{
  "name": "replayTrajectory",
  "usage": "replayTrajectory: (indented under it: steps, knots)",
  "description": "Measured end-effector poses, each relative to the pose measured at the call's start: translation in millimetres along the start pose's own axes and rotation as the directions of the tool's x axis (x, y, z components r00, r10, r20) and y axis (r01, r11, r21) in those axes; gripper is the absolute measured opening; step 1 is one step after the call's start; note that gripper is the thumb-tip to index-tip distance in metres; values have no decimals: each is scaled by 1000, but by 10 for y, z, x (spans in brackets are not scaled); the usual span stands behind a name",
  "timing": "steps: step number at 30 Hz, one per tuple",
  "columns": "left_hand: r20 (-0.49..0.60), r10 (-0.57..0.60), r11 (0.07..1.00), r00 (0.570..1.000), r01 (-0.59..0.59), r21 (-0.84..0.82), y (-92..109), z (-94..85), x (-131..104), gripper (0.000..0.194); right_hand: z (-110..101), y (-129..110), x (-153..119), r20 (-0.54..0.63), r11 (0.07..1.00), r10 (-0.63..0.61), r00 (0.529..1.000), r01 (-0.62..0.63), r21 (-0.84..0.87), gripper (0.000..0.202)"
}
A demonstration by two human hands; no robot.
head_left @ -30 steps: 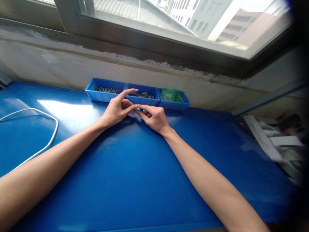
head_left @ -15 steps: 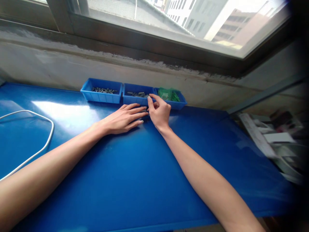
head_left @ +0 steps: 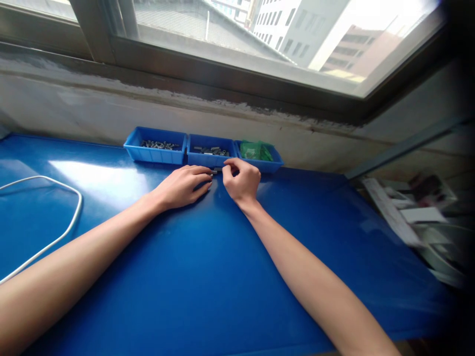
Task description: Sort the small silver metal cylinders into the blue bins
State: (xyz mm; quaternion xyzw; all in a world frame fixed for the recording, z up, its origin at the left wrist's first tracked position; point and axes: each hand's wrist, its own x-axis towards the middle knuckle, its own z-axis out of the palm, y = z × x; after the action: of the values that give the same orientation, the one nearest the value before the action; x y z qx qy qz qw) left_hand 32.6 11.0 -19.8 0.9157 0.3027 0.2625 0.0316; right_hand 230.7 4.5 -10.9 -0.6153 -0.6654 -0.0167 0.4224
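My left hand (head_left: 186, 186) rests palm down on the blue table, fingers slightly bent and the thumb apart from them. Its fingertips reach small grey metal pieces (head_left: 215, 171) lying in front of the middle blue bin (head_left: 208, 159). Just right of these pieces, my right hand (head_left: 243, 181) is closed in a pinch, thumb against forefinger. Whatever is between those fingertips is too small to make out. More grey cylindrical metal pieces (head_left: 211, 150) lie inside the middle bin.
A left blue bin (head_left: 154, 155) holds small metal parts (head_left: 159, 145), and a right blue bin (head_left: 272, 165) holds green plastic bags (head_left: 256, 151). The bins stand along the wall under a window. A white cable (head_left: 76, 212) curves across the table's left. Blurred clutter (head_left: 423, 214) lies beyond the right edge.
My right hand has come down from the middle bin's rim to the table in front of it. My left hand has drawn back slightly left, its fingers more bent.
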Motion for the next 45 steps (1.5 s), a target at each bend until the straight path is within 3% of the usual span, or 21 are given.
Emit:
replayTrajectory:
  steps: [3, 8, 15, 19, 23, 27, 30, 33, 41, 45]
  knots:
    - [-64, -66, 998, 996, 67, 9, -22, 17, -13, 26, 7, -32, -30, 95, 991, -91, 991, 99, -87, 29]
    - [-82, -172, 984, 982, 174, 23, -52, 21, -25, 18, 30, -20, -34, 191, 960, -204, 960, 235, -154, 32]
    - [-101, -164, 986, 981, 158, -61, -96, 29, -32, 24, 67, 52, 0, 301, 920, -392, 869, 374, 117, 33]
    - [-187, -168, 977, 968, 138, -161, -88, 7, -16, 23, 92, 91, 4, 295, 902, -431, 853, 396, 170, 33]
    - [-309, -240, 928, 920, 124, -352, -95, -12, 8, 22, 78, 89, -1, 248, 896, -440, 863, 404, 182, 35]
    - [-297, -387, 789, 873, 147, -596, -97, -33, 13, 28, 65, 79, -2, 166, 862, -493, 854, 453, 229, 41]
    - [-261, -454, 693, 852, 153, -704, -90, -45, 15, 33, 82, 90, 0, 143, 828, -545, 826, 503, 247, 28]
    - [-241, -473, 657, 847, 157, -738, -90, -41, 18, 35, 104, 107, 3, 109, 807, -570, 814, 530, 262, 19]
    - [-235, -454, 692, 859, 174, -701, -86, -23, 16, 35, 102, 109, -7, 83, 806, -573, 816, 541, 240, 22]
    - [-300, -440, 791, 847, 207, -576, -64, -51, 28, 32, 83, 113, 0, 4, 914, -380, 925, 374, 159, 30]
